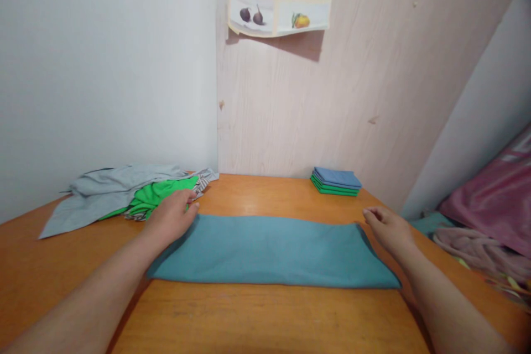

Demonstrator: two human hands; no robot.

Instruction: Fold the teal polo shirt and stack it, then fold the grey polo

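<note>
A teal cloth, folded into a long strip, lies flat across the wooden table in front of me. At its far left corner is my left hand, with thumb and forefinger slightly apart and no cloth visible between them. Just beyond the far right corner hovers my right hand; its fingers are curled in and nothing shows in them. Part of the cloth's left edge is hidden behind my left hand and forearm.
A loose heap of grey cloth and green cloth lies at the back left. Folded blue and green cloths are stacked at the back right. Walls border the table. Pink fabric lies beyond its right edge.
</note>
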